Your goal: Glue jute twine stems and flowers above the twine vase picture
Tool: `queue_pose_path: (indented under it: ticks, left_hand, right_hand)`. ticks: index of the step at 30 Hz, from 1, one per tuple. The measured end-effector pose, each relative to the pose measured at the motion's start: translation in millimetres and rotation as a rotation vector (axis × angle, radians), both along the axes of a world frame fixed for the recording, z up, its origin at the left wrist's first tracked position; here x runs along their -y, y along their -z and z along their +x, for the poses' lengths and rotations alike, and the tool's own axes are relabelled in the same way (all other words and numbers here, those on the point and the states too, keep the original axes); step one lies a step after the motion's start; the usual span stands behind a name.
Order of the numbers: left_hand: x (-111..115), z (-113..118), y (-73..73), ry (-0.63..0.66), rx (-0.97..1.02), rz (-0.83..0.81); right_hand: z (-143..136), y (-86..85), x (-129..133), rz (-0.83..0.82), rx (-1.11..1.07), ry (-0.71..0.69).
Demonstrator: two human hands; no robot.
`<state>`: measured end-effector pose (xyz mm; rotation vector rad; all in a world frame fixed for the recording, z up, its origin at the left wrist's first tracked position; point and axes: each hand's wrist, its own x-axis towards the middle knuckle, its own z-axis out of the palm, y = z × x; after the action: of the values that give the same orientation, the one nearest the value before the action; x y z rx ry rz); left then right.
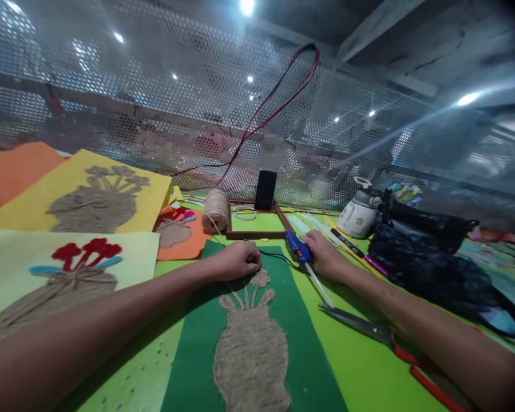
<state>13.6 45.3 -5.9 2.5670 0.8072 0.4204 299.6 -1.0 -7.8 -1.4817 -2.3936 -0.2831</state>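
A vase shape of brown jute twine (252, 355), with stems and a small twine flower (261, 278) at its top, lies on a dark green sheet (193, 343). Just above that flower, my left hand (240, 260) is closed in a pinch at the twine; its fingertips partly hide what they hold. A strand runs from the upright twine spool (217, 210) toward this hand. My right hand (321, 253) is wrapped round a blue glue gun (298, 247), resting low over the table. A whitish glue stick (320, 284) sticks out of its rear end toward me.
Scissors (369, 329) with red handles lie beneath my right forearm. Finished-looking vase pictures on yellow (154, 191), pale (141, 257) and orange sheets cover the left. A wooden frame (257, 235) and phone (265, 190) stand behind; a white bottle (358, 214) and black bag (429, 257) are at right.
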Motion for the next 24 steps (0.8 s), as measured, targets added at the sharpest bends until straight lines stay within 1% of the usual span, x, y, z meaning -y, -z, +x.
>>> queue_pose_path:
  ticks: [5, 8, 10, 11, 12, 14, 17, 19, 20, 22, 23, 24]
  left_hand:
    - [-0.4, -0.1, 1.7, -0.020, -0.005, 0.014]
    - [-0.6, 0.3, 1.6, -0.023, -0.015, 0.018]
    - [-1.2, 0.7, 1.3, -0.019, -0.022, 0.018]
    - [-1.8, 1.1, 1.2, -0.013, -0.025, 0.018]
    - [-2.6, 1.6, 1.0, -0.012, -0.023, 0.020]
    - [-4.6, 2.5, 0.8, -0.006, -0.016, 0.024]
    - [-6.6, 3.4, -0.2, 0.014, 0.002, 0.033]
    - [-6.1, 3.7, -1.9, 0.023, 0.012, 0.048]
    - [-5.2, 3.7, -3.1, 0.024, 0.014, 0.055]
    - [-2.8, 3.5, -5.5, 0.028, 0.007, 0.064]
    - [-1.6, 3.2, -6.5, 0.030, 0.002, 0.066]
    - [-0.8, 2.8, -7.3, 0.036, -0.006, 0.065]
  right_hand:
    - [-11.2, -16.4, -22.9, -0.032, 0.098, 0.017]
    - [-14.4, -26.5, -36.0, -0.073, 0.110, 0.008]
    - [-10.4, -31.1, -32.0, -0.088, 0.087, 0.010]
    - [-6.1, -33.1, -24.0, -0.088, 0.070, 0.018]
    - [-0.5, -35.1, -11.5, -0.083, 0.050, 0.032]
    - [13.3, -39.8, 26.1, -0.070, 0.013, 0.071]
    - [34.5, -46.5, 103.0, -0.115, -0.006, 0.096]
    - [47.1, -47.5, 153.7, -0.172, 0.003, 0.089]
    - [52.8, -46.3, 175.1, -0.210, 0.016, 0.094]
    - [62.8, -40.8, 205.8, -0.293, 0.040, 0.158]
    - [66.8, -37.2, 214.7, -0.316, 0.034, 0.195]
    - [70.2, -33.2, 219.8, -0.302, 0.013, 0.218]
